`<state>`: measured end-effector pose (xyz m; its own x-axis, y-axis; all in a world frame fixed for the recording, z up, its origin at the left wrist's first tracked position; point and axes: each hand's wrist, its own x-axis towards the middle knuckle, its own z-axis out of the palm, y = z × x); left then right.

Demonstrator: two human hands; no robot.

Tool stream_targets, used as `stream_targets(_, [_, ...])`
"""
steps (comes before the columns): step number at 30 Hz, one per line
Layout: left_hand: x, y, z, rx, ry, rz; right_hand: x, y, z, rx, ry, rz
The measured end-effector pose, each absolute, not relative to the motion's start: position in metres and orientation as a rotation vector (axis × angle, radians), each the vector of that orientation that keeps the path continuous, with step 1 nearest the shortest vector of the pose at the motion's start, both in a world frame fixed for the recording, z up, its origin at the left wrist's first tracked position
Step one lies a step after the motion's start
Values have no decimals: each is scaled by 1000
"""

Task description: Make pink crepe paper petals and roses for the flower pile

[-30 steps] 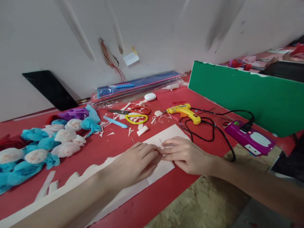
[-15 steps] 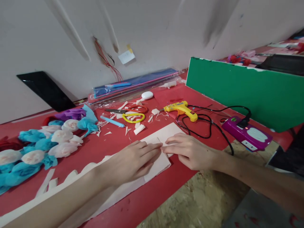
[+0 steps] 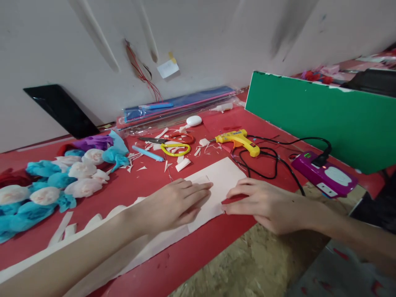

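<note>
Nearest you, the cream paper (image 3: 221, 183) lies along the red desk (image 3: 185, 255), running from beneath your left forearm toward your right hand (image 3: 269, 204). Your left hand (image 3: 176, 204) rests palm down on this paper, its fingers straight, close together and closed round nothing. The fingers of your right hand stand slightly parted, their tips at the paper's near edge; whether they pinch it cannot be told. Beyond your left forearm, note the pale strips (image 3: 61, 229) and, past them, the blue and white flowers (image 3: 83, 187); to your right, the purple power box (image 3: 335, 177). Farther off are the scraps (image 3: 183, 165), blue pen (image 3: 147, 153), open-handled scissors (image 3: 176, 149) and yellow glue gun (image 3: 238, 141). Behind these lie a white oval object (image 3: 194, 121), a bottle (image 3: 223, 107) and a clear-wrapped packet (image 3: 198, 97). At rear right stands the green board (image 3: 309, 111); at rear left, a black panel (image 3: 62, 109) leans on the wall (image 3: 201, 41).
</note>
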<state>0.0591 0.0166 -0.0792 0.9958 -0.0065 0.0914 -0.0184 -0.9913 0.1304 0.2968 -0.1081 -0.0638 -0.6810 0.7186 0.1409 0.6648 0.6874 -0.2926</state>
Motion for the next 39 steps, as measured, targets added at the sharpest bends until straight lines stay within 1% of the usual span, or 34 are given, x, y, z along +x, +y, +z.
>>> stream_targets(5, [61,18,-80,3010,-32,133,291,-123,-54,-1130,-2549,449])
stream_targets(8, [64,18,-75,3034,-91,72,286,-119,-60,-1088,-2431,357])
stream_targets(12, [69,15,-65,3120,-169,-116,279,-107,-77,-1157,-2212,164])
stream_targets(14, [71,13,-61,3169,-202,-143,276,-103,-85,-1175,-2154,111])
stream_targets(18, [71,7,-58,3250,-227,-99,271,-101,-91,-1180,-2203,28])
stream_targets(23, [72,2,-56,3307,-258,-126,269,-103,-89,-1134,-2277,-67])
stream_targets(27, [67,2,-61,3285,-226,-151,268,-103,-91,-1133,-2296,-61])
stream_targets(33, [58,8,-79,3223,-199,-16,270,-102,-94,-1135,-2299,-36])
stream_targets(39, [59,12,-77,3099,-149,1,270,-103,-92,-1142,-2299,5])
